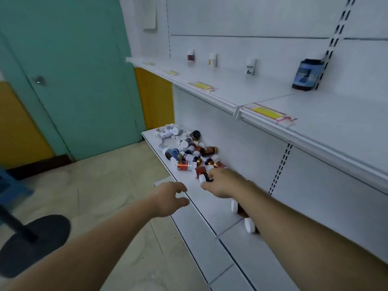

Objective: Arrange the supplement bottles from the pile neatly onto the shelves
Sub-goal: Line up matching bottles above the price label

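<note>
The right hand (224, 183) curls its fingers and thumb round a dark bottle (206, 178) with a white cap, at the near end of the pile (186, 152) on the lower shelf (210, 215); its arm is stretched forward. The left hand (170, 198) is loosely spread and holds nothing, just over the front edge of this shelf.

White shelves (241, 91); teal door (84, 91); amber bottles (184, 165)
</note>
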Available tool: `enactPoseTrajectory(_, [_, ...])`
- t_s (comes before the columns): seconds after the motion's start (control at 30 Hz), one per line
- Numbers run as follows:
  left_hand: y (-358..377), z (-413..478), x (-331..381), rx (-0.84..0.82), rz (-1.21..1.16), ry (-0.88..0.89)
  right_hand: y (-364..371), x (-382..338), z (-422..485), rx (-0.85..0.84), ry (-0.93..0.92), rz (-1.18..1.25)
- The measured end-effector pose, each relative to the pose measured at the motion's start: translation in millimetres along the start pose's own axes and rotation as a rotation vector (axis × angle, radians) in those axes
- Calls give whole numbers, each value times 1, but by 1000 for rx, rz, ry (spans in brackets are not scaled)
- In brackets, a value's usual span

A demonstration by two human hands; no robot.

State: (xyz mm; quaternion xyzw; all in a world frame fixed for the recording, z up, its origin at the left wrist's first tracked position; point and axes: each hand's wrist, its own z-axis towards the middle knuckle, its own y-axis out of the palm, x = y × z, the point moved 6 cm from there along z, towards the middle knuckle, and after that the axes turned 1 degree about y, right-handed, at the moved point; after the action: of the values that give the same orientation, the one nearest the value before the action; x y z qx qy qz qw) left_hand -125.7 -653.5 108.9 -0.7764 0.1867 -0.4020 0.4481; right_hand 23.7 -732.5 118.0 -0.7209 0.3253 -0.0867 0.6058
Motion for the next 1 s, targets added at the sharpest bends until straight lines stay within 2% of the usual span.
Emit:
enactPoseTrajectory(0.17, [-26, 83, -51, -33, -38, -17, 5, -12, 85, 50, 39, 101])
enactPoseTrajectory(0.3, [-44, 148, -86, -105, 69, 29, 21, -16, 140, 52, 134, 208])
enactPoseTrajectory(0.47, [-64, 232, -128, -194, 154, 146, 37, -25, 204, 144, 299, 305])
enactPoseTrajectory(0.67, [-68, 316, -153, -336, 187, 322, 73, -19, 256, 158, 544, 412])
enactPoseTrajectory(0.83, [-37, 367, -147, -371, 272, 464, 100, 7, 278, 147, 684, 303])
enactPoseTrajectory(1.0, [12, 415, -150, -284, 524, 581, 127, 31, 306, 56, 649, 15])
